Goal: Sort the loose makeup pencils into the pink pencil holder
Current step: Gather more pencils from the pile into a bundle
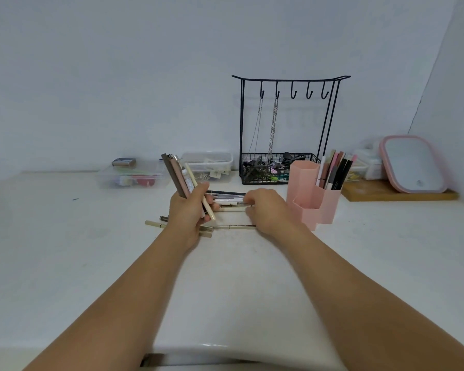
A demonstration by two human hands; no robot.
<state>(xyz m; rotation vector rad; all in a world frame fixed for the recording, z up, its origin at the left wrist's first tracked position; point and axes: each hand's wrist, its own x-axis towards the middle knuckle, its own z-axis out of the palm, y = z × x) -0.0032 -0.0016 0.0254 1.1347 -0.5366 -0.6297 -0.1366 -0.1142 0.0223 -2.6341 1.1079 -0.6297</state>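
Two hands work over the white tabletop. The left hand has its fingers curled round a bundle of makeup pencils, about five of them, fanned upward and tilted toward the far left: brown, pale pink, white and cream barrels. The right hand lies palm down over the loose pencils on the tabletop, its fingers bent onto one of them; whether it grips or only touches that pencil cannot be told.

Roughly seven or eight loose pencils lie flat near the middle of the tabletop, most running left to right: dark and white ones in a tight row between the hands, cream ones nearer the front edge, two of these jutting out left of the left wrist.

The pink pencil holder stands just right of the right hand. It is matte pale pink plastic, three hexagonal tubes of stepped height joined together. The rear right tube holds about eight upright pencils, pink, black and cream. The tall tube shows nothing above its rim, and the low front tube looks bare inside.

Toward the far edge stand one black wire jewellery stand with five hooks and two hanging chains, two clear plastic boxes, and one pink-rimmed mirror.
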